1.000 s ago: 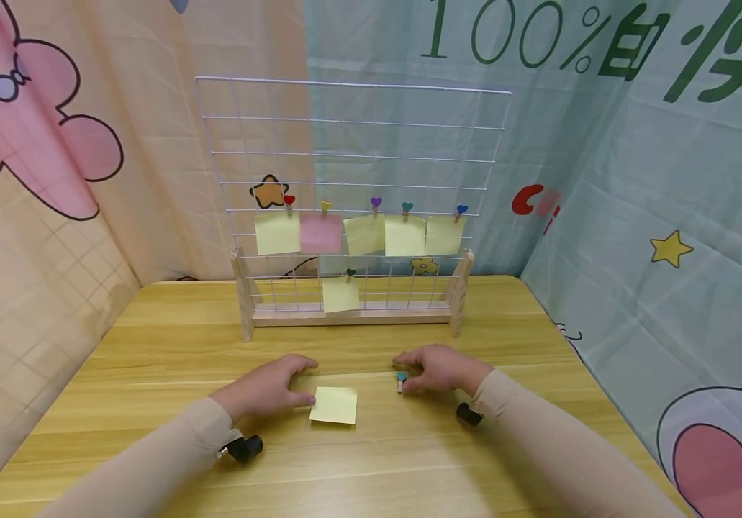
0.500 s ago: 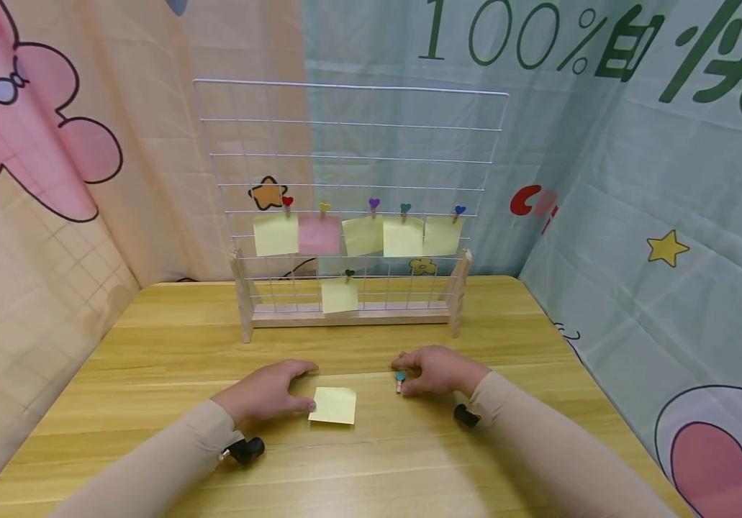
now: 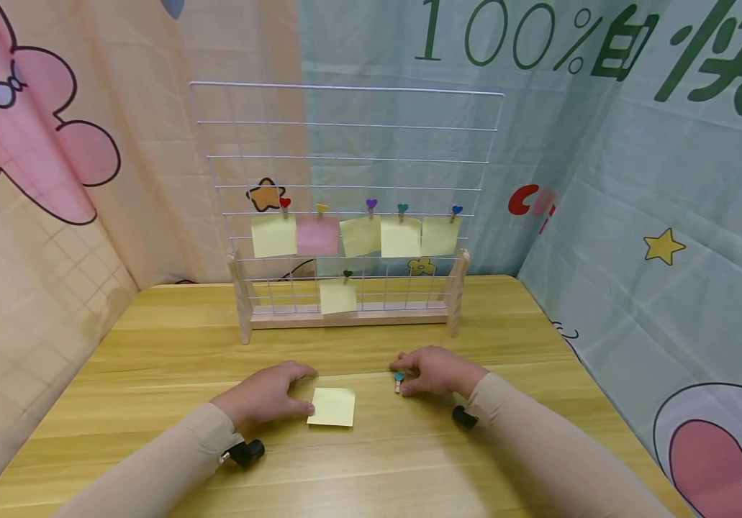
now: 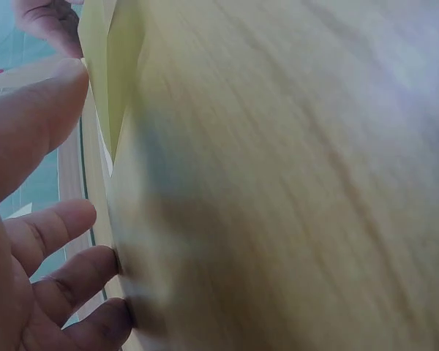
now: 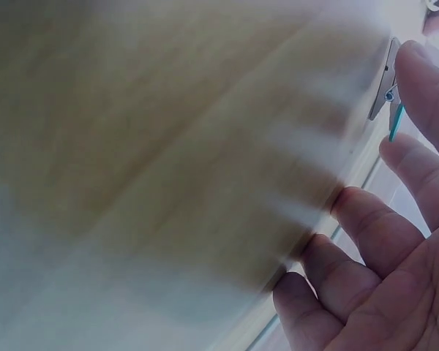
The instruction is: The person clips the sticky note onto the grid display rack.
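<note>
My left hand [image 3: 267, 392] rests on the table with its fingers spread. Its thumb tip lies right at the left edge of a pale yellow sticky note [image 3: 332, 407], which overlaps the thumb in the left wrist view and has a raised fold or edge there. My right hand [image 3: 438, 372] rests on the table farther right, fingertips down. Right at its thumb and index fingertip is a small wooden clothespin [image 3: 398, 383] with a teal heart top. In the right wrist view the clothespin [image 5: 386, 91] lies beside the thumb, its teal end close to the index fingertip.
Behind the hands stands a white wire grid rack [image 3: 347, 126] on a wooden base [image 3: 347, 319]. Clothespins hold several yellow notes [image 3: 273, 237] and a pink note [image 3: 317, 237] on it, with one yellow note [image 3: 338, 296] lower down. Printed curtains [image 3: 630, 309] surround the wooden table [image 3: 358, 475].
Both hands keep nearly the same place and pose. The whole head view shifts slightly; the note and clothespin stay on the table.
</note>
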Action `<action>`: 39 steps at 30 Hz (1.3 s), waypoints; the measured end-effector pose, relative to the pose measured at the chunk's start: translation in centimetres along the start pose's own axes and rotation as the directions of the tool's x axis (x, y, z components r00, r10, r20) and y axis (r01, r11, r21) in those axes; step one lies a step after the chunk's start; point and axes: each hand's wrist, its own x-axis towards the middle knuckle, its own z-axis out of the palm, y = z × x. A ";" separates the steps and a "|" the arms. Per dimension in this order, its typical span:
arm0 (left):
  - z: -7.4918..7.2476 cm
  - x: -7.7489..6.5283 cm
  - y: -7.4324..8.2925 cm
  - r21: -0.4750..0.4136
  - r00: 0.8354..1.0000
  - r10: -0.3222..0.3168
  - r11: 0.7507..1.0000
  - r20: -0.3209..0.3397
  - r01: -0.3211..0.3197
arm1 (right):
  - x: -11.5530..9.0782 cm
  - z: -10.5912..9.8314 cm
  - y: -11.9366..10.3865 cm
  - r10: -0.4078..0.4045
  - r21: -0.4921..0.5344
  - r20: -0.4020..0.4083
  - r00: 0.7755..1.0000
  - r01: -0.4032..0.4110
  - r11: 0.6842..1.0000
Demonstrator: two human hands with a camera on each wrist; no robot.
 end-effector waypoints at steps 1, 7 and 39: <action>0.0 0.0 0.0 0.001 1.000 -0.003 1.000 0.001 0.003 | 0.0 0.0 0.0 -0.003 -0.004 -0.002 1.000 0.003 1.000; 0.2 -0.1 0.0 0.016 1.000 0.002 1.000 0.001 -0.002 | 0.0 0.1 -0.2 -0.019 -0.042 -0.013 1.000 0.018 0.999; 0.7 0.1 0.4 0.085 0.998 0.059 0.995 -0.010 -0.058 | -0.1 0.3 -0.8 0.008 -0.082 -0.021 1.000 -0.009 0.997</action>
